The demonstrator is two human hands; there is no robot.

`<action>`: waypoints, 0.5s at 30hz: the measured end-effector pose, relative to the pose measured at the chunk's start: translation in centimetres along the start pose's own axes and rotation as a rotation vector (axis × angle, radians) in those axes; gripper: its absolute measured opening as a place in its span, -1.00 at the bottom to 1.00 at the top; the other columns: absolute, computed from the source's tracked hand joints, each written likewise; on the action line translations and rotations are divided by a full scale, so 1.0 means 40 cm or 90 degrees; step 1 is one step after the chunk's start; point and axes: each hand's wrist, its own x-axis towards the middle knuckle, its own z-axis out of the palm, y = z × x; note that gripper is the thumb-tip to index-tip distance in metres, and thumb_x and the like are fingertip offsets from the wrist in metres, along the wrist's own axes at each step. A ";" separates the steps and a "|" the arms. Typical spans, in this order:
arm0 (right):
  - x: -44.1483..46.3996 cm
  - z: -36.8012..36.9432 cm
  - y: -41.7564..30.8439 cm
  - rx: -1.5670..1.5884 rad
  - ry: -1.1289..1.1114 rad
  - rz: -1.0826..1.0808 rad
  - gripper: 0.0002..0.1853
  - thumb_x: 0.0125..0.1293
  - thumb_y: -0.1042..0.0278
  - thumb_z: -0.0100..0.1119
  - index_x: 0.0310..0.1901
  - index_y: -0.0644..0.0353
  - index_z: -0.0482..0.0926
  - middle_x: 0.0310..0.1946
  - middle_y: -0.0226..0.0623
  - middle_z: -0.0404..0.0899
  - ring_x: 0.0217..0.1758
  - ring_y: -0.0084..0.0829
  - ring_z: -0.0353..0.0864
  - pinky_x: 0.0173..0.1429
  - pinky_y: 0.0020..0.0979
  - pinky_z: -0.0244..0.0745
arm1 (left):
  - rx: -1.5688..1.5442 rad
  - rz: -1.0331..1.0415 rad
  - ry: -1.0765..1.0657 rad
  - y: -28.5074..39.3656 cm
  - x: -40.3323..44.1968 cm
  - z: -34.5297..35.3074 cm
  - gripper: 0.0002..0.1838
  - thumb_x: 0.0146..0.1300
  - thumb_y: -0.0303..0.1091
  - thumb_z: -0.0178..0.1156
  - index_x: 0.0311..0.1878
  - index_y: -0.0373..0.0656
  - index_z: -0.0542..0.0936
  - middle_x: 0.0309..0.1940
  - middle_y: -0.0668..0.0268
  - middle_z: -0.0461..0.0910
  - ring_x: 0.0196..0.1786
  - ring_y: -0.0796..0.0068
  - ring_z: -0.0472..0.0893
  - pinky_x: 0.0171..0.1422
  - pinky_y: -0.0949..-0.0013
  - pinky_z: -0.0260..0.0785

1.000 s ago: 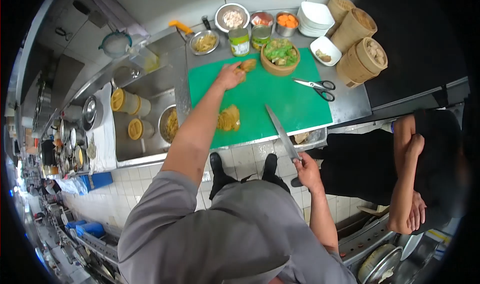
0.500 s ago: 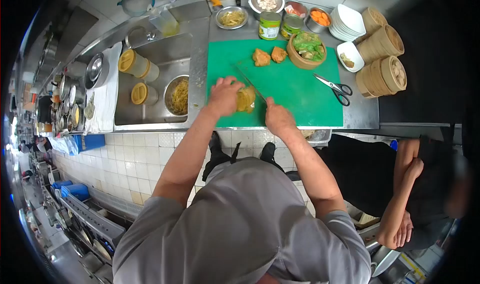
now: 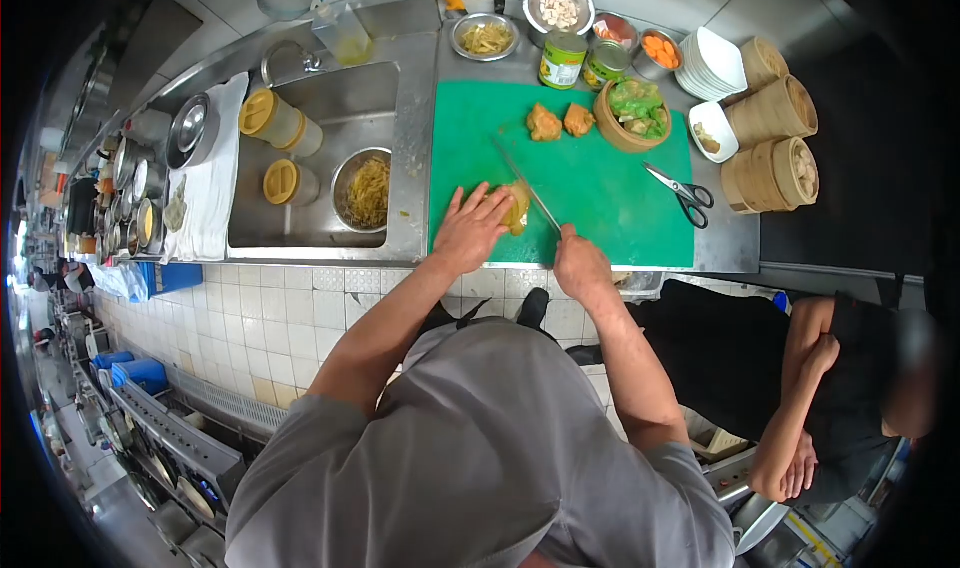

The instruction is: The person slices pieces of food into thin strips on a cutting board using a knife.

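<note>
Seen from above, on a green cutting board: a yellow-brown piece of food, left of centre and toward the near edge, partly covered by the left hand, palm down with fingers spread. Gripped by its handle in the right hand: a long knife, with its blade slanted up and leftward just beside the food's right edge; contact between blade and food not discernible. Farther back on the board: two browned pieces, near each other, and a bamboo basket of leafy greens. To the right: black-handled scissors, partly past the board's edge. Behind the board: two tins, a metal bowl of pale pieces, and orange slices in a cup. Beyond the right edge: a white dish near stacked white plates and bamboo steamers. To the left: a sink, with yellowish shreds in a bowl. At far right: a person in black, with arms crossed
</note>
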 end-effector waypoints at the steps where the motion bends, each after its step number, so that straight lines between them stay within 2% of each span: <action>1: -0.005 -0.008 -0.003 -0.008 0.007 -0.001 -0.72 0.51 0.40 0.02 0.15 0.33 0.48 -0.17 0.28 0.77 -0.01 0.32 0.79 0.11 0.23 0.65 | -0.020 0.010 -0.050 -0.014 -0.006 0.003 -0.34 0.65 0.01 0.12 0.72 0.10 0.34 0.79 0.39 0.15 0.82 0.17 0.06 0.87 -0.27 -0.25; 7: 0.012 -0.004 0.028 -0.025 0.005 -0.018 -0.72 0.50 0.40 0.03 0.15 0.32 0.50 -0.14 0.25 0.78 -0.01 0.31 0.79 0.10 0.22 0.66 | 0.026 0.020 -0.067 0.014 0.003 -0.088 -0.33 0.68 0.08 0.06 0.73 0.08 0.32 0.79 0.37 0.16 0.83 0.15 0.03 0.85 -0.33 -0.24; 12: 0.009 -0.029 0.016 -0.001 0.016 -0.026 -0.75 0.56 0.37 0.01 0.12 0.32 0.53 -0.16 0.26 0.78 -0.03 0.31 0.80 0.08 0.24 0.65 | 0.010 0.074 -0.080 0.017 0.013 -0.025 -0.31 0.67 0.08 0.06 0.73 0.05 0.30 0.79 0.32 0.15 0.84 0.13 0.02 0.85 -0.38 -0.26; 14: 0.032 -0.006 0.021 -0.023 0.031 -0.050 -0.76 0.63 0.30 0.01 0.07 0.32 0.49 -0.22 0.26 0.76 -0.08 0.32 0.77 0.02 0.27 0.62 | 0.007 0.084 -0.064 -0.009 0.017 -0.021 -0.31 0.67 0.07 0.06 0.73 0.03 0.29 0.78 0.30 0.16 0.84 0.12 0.01 0.84 -0.40 -0.25; 15: 0.028 -0.008 0.016 -0.021 0.029 -0.047 -0.76 0.63 0.30 0.01 0.07 0.32 0.49 -0.22 0.26 0.76 -0.08 0.32 0.77 0.02 0.27 0.62 | 0.014 0.098 -0.070 -0.022 0.026 -0.034 -0.34 0.64 -0.01 0.13 0.69 0.03 0.35 0.75 0.27 0.22 0.80 0.08 0.10 0.83 -0.32 -0.12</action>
